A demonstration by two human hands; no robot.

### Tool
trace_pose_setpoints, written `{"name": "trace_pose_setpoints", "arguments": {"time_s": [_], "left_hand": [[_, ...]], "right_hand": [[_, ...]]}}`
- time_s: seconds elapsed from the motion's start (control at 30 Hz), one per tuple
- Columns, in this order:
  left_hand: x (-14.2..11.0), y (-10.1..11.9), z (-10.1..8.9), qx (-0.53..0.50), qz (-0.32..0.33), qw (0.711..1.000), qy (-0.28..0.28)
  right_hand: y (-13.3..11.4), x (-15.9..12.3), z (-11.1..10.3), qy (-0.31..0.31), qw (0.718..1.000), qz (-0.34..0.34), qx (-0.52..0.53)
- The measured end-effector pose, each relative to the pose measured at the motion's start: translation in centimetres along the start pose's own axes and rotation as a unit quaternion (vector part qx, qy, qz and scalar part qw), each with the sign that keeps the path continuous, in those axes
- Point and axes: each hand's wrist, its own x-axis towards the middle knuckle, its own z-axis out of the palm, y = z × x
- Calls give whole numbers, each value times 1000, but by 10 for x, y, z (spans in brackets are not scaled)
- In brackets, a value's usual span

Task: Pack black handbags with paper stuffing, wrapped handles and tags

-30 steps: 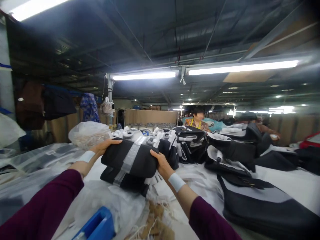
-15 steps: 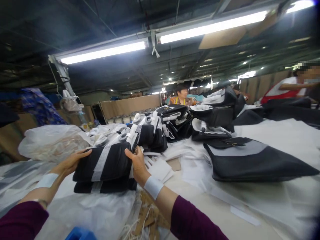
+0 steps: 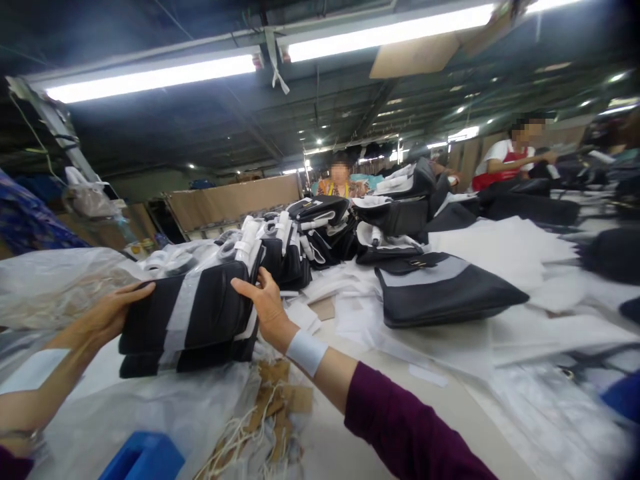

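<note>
Black folded bundle [image 3: 213, 303], one, sits just beyond the blue object [image 3: 143, 460], which is the landmark here. Its long axis runs left to right, the right end a little higher in view, and its broad banded face is turned up toward the wearer. One translucent band [image 3: 181, 310] crosses it the short way. One more black layer [image 3: 215, 355] shows beneath; whether the stack bears on the table cannot be told.

Both hands grasp the bundle by its ends. The left hand [image 3: 117, 310] has its thumb on the left end, its fingers mostly hidden. The right hand [image 3: 267, 307] lays its thumb on the right end, fingers round the edge. Each wrist wears one pale band.

Right of the blue object lie brown card pieces [image 3: 277, 400] with white strings, too tangled to count. Farther right and beyond it lies one grey-panelled black bag [image 3: 445, 300], its long axis also left to right. Well beyond the blue object are piled black bags [image 3: 390, 217], overlapping too much to count, and at least two other people.
</note>
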Motion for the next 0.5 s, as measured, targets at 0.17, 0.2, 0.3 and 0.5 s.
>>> {"name": "trace_pose_setpoints", "arguments": {"time_s": [0.17,0.2,0.3,0.5], "left_hand": [[-65,5,47,-1,30,999,-25],[-83,3,58,0,44,999,-32],[-143,-14,92,7,66,997,-29],[-271,-89,155,64,21,997,24]], "right_hand": [[-87,-71,-23,10,999,-7,40],[-103,-91,-28,7,999,-5,44],[-145,-154,-46,2,999,8,42],[-211,-283,-104,23,997,68,36]]}}
